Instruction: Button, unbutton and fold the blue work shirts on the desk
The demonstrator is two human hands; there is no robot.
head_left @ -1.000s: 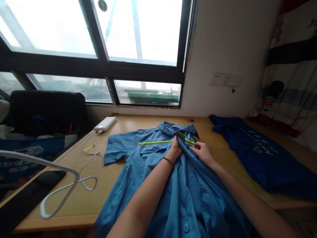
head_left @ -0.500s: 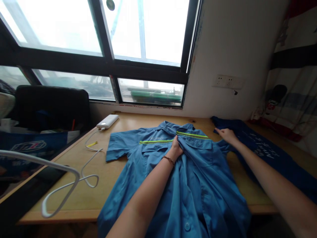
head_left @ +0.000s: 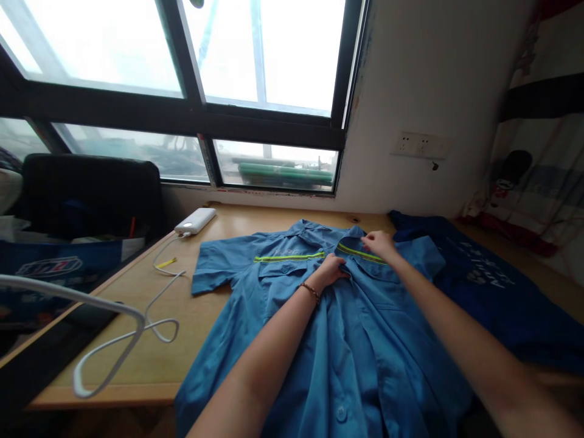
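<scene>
A blue short-sleeved work shirt (head_left: 283,304) with a yellow-green reflective chest stripe lies spread face up on the wooden desk (head_left: 201,316). My left hand (head_left: 331,271), a bead bracelet on its wrist, rests on the shirt's front opening at chest height, its fingers curled onto the cloth. My right hand (head_left: 379,243) is just beyond it near the collar, fingers pinched together on the edge of the right front panel by the stripe.
A dark blue printed garment (head_left: 493,292) lies at the right of the desk. A white power bank (head_left: 195,221) and its looped white cable (head_left: 157,304) sit at the left. A white curved bar (head_left: 68,304) crosses the near left. A black chair back (head_left: 91,194) stands beyond the desk's left edge.
My right hand has come back from the right sleeve to the collar area. The right front panel and sleeve now lie spread out flat. My left hand stayed at the chest opening.
</scene>
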